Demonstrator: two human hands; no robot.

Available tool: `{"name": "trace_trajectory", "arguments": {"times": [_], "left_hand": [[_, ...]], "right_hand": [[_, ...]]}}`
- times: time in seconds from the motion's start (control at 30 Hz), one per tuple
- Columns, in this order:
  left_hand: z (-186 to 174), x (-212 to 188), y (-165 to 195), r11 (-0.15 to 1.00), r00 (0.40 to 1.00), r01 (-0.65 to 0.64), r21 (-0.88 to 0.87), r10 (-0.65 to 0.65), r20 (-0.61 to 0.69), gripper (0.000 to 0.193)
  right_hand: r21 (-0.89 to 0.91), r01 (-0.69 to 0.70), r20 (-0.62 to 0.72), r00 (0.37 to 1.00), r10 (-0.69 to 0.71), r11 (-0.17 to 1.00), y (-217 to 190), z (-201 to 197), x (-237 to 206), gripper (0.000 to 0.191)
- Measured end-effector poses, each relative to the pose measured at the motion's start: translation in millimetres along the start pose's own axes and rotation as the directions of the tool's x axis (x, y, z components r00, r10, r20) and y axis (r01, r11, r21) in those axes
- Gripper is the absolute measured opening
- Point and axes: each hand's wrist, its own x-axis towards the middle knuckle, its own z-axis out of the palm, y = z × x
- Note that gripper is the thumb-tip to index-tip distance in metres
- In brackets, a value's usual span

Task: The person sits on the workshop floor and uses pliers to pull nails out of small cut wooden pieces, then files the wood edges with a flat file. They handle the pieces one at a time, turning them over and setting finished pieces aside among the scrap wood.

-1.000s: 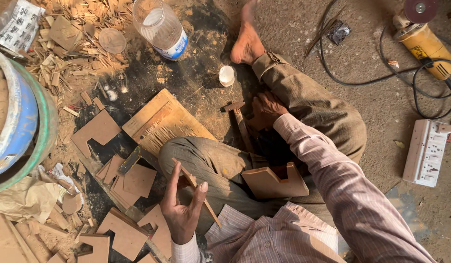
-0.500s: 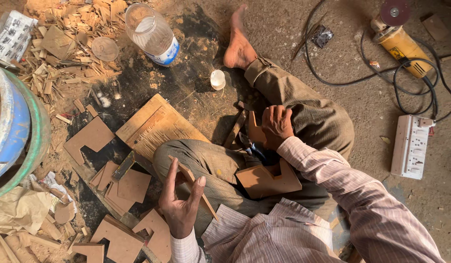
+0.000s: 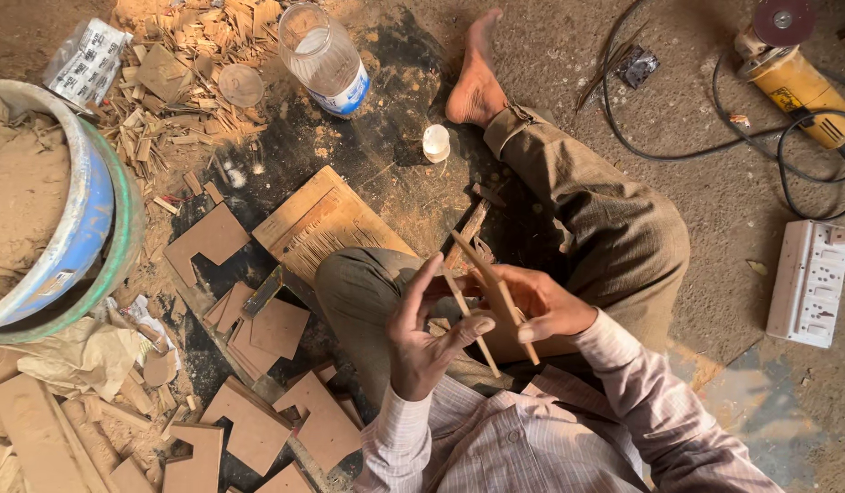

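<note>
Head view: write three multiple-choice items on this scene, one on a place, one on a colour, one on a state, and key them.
1. Where does the clear plastic bottle lie?
A. on the floor near the wood chips
B. in the person's lap
C. on the white power strip

2. What colour is the body of the angle grinder?
A. green
B. yellow
C. white

3. What is the state of the hands?
A. both rest flat on the floor
B. only one is in view
C. left hand and right hand both hold thin wooden pieces

Answers: 1 A, it lies on its side on the ground beside the chips; 2 B, its housing is yellow; 3 C, both hands meet on the pieces above the lap.
</note>
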Motion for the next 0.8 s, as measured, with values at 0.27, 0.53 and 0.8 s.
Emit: {"name": "trace_trajectory", "arguments": {"times": [0.27, 0.53, 0.8], "left_hand": [[15, 8, 20, 0.985, 0.998, 0.06, 0.163, -0.056, -0.028, 0.083], [14, 9, 22, 0.969, 0.996, 0.087, 0.232, -0.08, -0.042, 0.077], [9, 6, 18, 0.956, 0.999, 0.001, 0.292, -0.013, 0.042, 0.069]], "right_hand": [[0.064, 0.032, 0.019, 0.999, -0.034, 0.997, 36, 13, 7, 0.112], [0.021, 0.105, -0.022, 0.994, -0.104, 0.994, 54, 23, 7, 0.098], [0.045, 0.103, 0.016, 0.994, -0.104, 0.994, 52, 27, 6, 0.094]]}}
